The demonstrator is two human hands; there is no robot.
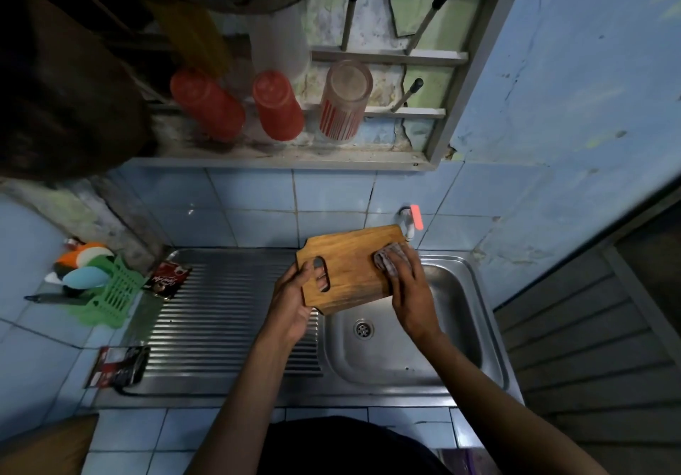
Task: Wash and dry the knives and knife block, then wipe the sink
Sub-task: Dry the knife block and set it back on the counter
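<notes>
Fingers of left hand (294,290) grip wooden board (350,266) through its handle slot, steadying it over sink (475,327); right hand (409,290) presses checked cloth (390,257) flat, probably drying.

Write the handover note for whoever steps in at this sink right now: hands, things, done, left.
Left hand: grips the wooden board at its handle slot, fingers through the hole, holding it tilted over the sink.
Right hand: presses a checked cloth on the board's far end, near the tap.
Things: knives with coloured handles lie in the green basket left of the drainboard.
Done: cannot tell whether the washing is finished; the board is being wiped.
Left: finish drying the board, see to the knives, then wipe the sink.
</notes>
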